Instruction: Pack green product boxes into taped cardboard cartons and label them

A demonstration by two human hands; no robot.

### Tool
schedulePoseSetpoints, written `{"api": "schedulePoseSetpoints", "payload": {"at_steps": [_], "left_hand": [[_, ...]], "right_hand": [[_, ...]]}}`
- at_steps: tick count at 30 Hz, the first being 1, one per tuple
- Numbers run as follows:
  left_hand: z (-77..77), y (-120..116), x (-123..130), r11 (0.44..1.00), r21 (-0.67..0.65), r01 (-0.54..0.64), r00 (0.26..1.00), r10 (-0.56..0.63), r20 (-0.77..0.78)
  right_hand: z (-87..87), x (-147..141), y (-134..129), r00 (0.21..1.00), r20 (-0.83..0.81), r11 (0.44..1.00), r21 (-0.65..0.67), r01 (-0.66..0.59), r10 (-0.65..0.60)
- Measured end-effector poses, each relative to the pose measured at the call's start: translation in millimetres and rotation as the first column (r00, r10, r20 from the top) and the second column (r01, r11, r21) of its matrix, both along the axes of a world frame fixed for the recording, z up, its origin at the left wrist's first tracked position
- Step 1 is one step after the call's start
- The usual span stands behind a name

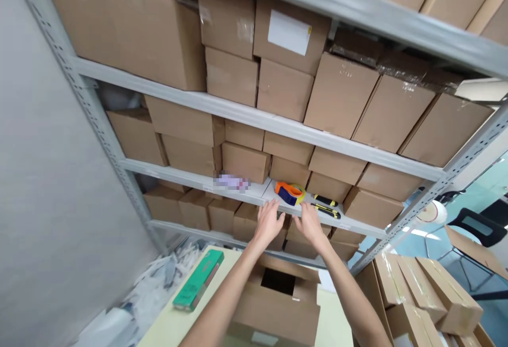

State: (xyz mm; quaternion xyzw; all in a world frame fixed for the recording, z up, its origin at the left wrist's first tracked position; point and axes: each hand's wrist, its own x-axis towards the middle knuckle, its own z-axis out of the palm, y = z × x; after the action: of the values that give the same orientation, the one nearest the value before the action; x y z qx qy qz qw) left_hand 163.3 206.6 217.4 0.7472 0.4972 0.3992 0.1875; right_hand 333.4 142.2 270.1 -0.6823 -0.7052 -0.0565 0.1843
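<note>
Both arms reach forward over an open-topped cardboard box (278, 310) toward a metal shelf (254, 194). My left hand (271, 220) is at the shelf's front edge, fingers stretched out and apart, with nothing in it. Close by on the right, my right hand (308, 222) is also empty with its fingers spread. Just beyond the hands lies an orange and dark blue tape dispenser (289, 193) with a yellowish roll. To its right are two black and yellow utility knives, one behind (325, 200) and one in front (327, 210). Whether the fingertips touch the shelf edge, I cannot tell.
Cardboard boxes (342, 90) fill the rack's shelves. A green box (199, 279) lies on the pale table (162, 331), left of the open box. White scrap (159, 283) is heaped by the wall. More cartons (448, 289) stand at the right, near an office chair (476, 226).
</note>
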Motion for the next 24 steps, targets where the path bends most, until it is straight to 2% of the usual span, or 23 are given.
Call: {"api": "schedulePoseSetpoints", "payload": {"at_steps": [2, 5, 7, 10, 14, 19, 22, 24], "left_hand": [[18.7, 17.2, 10.1, 1.0, 0.018, -0.009, 1.0, 0.008, 0.024], [33.7, 33.4, 19.1, 1.0, 0.023, 0.007, 0.999, -0.008, 0.05], [36.1, 37.6, 21.0, 1.0, 0.024, 0.02, 0.998, -0.021, 0.056], [31.4, 35.6, 19.8, 0.999, 0.035, 0.026, 0.997, -0.028, 0.068], [18.6, 24.1, 18.8, 1.0, 0.001, 0.015, 0.996, -0.015, 0.092], [7.3, 6.1, 18.8, 0.997, -0.069, 0.042, 0.991, -0.032, 0.134], [1.2, -8.2, 7.1, 0.995, -0.083, 0.052, 0.974, -0.033, 0.225], [-3.3, -23.7, -5.5, 0.994, -0.088, 0.059, 0.947, -0.028, 0.319]], "right_hand": [[18.6, -11.6, 36.9, 0.997, 0.055, 0.993, -0.104, 0.062, -0.056], [29.3, -27.6, 77.0, 0.987, 0.105, 0.968, -0.207, 0.14, -0.121], [27.9, -34.9, 94.3, 0.984, 0.119, 0.956, -0.243, 0.162, -0.137], [19.4, -39.2, 110.2, 0.978, 0.13, 0.934, -0.296, 0.198, -0.166], [9.4, -34.8, 120.3, 0.976, 0.103, 0.915, -0.338, 0.218, -0.194], [11.9, -19.7, 120.5, 0.983, -0.03, 0.932, -0.324, 0.162, -0.181], [11.1, -10.2, 105.6, 0.976, -0.161, 0.956, -0.276, 0.099, -0.148], [3.4, -5.8, 83.5, 0.962, -0.246, 0.968, -0.245, 0.059, -0.121]]}}
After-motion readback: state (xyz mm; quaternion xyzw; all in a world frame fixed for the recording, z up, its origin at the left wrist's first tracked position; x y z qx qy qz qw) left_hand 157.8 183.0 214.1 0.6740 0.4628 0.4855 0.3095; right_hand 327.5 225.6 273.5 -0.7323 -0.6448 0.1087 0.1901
